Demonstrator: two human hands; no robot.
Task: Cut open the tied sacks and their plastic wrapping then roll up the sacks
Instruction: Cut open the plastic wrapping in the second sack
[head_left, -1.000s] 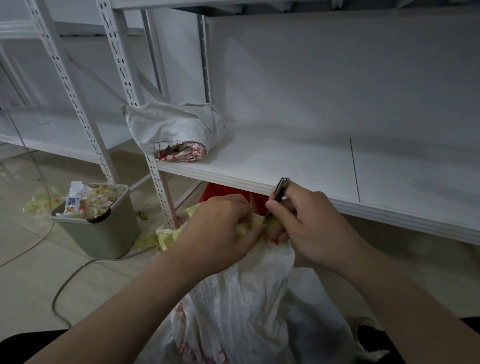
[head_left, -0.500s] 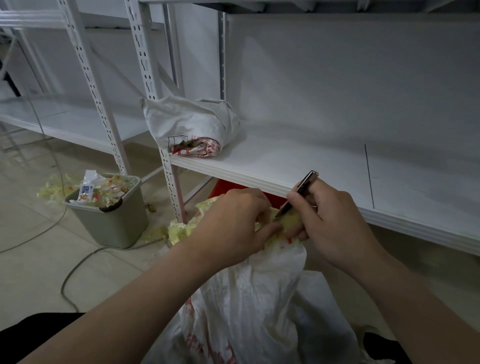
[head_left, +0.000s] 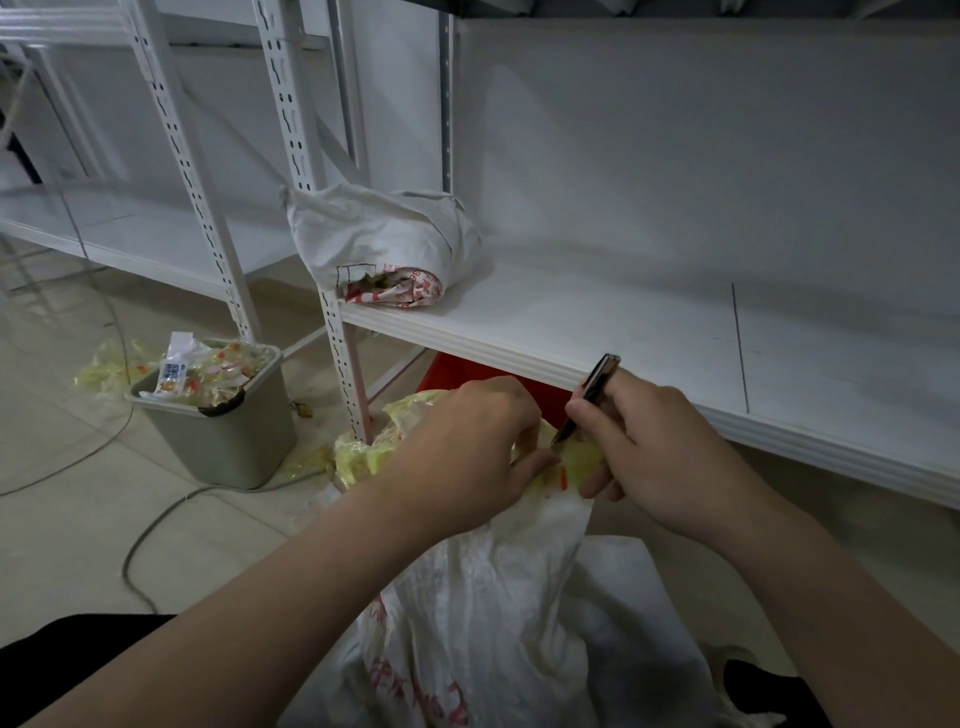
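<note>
Right hand's (head_left: 660, 457) cutter (head_left: 592, 389) tip hides in left hand's (head_left: 467, 447) yellow plastic (head_left: 363, 457).

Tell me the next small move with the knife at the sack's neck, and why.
Probably draw the knife through the yellow plastic, away from the left hand. The right hand holds its tip at the bunched plastic atop the sack, which the left hand pinches, and the neck looks unopened.

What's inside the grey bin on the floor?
The grey bin is heaped to its rim with crumpled yellowish plastic wrapping, with a white label with blue print on top. Anything beneath that is covered.
</note>
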